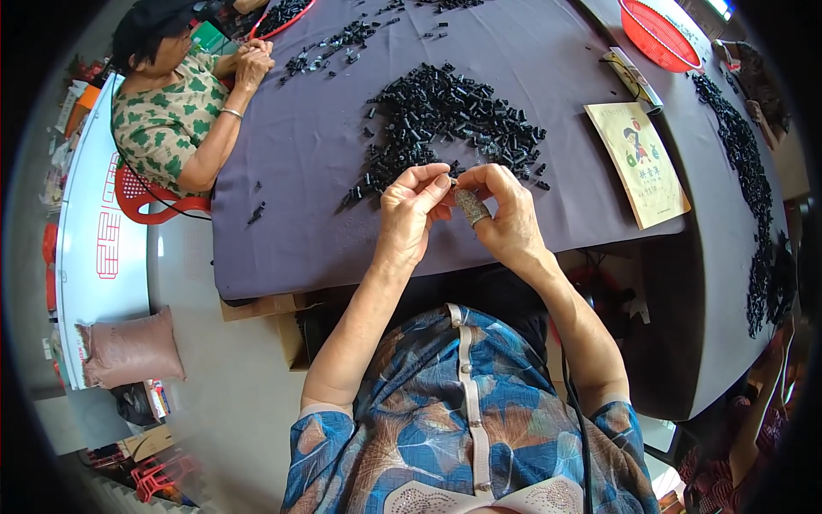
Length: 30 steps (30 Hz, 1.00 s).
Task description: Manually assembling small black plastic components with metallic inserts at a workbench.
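My left hand [413, 206] and my right hand [501, 208] meet over the near part of the cloth-covered table [300, 244]. Both are closed, thumbs and fingertips pinching together at a tiny item that the fingers mostly hide. A grey, rough-looking cover [471, 206] wraps the right thumb or a finger beside it. Just beyond my fingertips lies a big heap of small black cylindrical parts [428, 111], spread in a rough arc.
Left, a co-worker [175, 111] handles something at the table. A yellow booklet [638, 163], a long narrow box [632, 77] and a red basket [658, 36] lie right. More black parts [743, 163] line the right table. A few loose parts [257, 212] lie near the left edge.
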{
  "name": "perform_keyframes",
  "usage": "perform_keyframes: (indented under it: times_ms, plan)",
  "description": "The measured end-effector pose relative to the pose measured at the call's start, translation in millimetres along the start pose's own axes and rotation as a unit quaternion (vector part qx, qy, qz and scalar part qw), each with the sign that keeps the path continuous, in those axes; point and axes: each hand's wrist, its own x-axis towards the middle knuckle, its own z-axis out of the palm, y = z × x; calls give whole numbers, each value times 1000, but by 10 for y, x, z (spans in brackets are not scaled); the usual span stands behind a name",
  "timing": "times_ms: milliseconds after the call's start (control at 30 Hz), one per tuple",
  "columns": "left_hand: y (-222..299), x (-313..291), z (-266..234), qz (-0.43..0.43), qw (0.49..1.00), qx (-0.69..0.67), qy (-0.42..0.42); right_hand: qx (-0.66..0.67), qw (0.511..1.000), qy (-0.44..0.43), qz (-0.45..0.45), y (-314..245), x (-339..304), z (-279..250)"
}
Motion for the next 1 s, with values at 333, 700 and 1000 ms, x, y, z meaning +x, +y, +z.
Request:
perform_keyframes:
  times_ms: [333, 700, 1000]
  plan:
    - [-116, -113, -98, 17, 1000, -19, 5, -26, 1000, -7, -10, 19, -27, 67]
    - [-116, -229, -327, -63, 988, -140, -1, -123, 990, -57, -43, 43, -29, 56]
    - [-81, -126, -546, -109, 955, -268, -64, -145, 989, 20, 19, 222, 135, -220]
